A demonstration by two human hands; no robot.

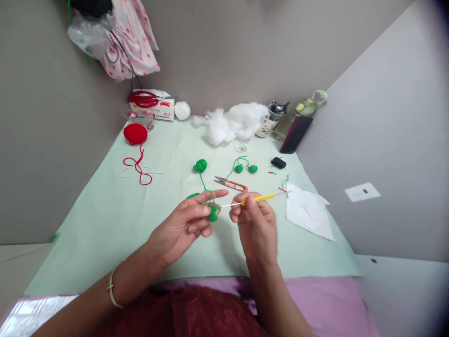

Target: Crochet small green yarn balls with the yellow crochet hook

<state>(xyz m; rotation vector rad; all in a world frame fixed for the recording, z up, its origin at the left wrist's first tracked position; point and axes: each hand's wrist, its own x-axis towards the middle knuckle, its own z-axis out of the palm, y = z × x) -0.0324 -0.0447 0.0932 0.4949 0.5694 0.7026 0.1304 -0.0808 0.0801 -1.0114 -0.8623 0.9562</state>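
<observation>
My left hand [187,223] pinches a small green crocheted piece [213,214] between thumb and fingers, with green yarn running over the stretched index finger back to a green yarn ball [200,165]. My right hand [253,220] is closed on a yellow-handled crochet hook [257,198], whose metal tip points left into the green piece. Both hands hover over the pale green cloth [105,220] on the table.
Orange-handled snips [229,183] lie just beyond the hands. Two small green crocheted balls [245,168], a red yarn ball [135,134], a white ball [182,110], white stuffing [233,122], a cup of pens [270,122], a bottle [298,114], a dark phone [295,134] and white paper [307,210] surround them.
</observation>
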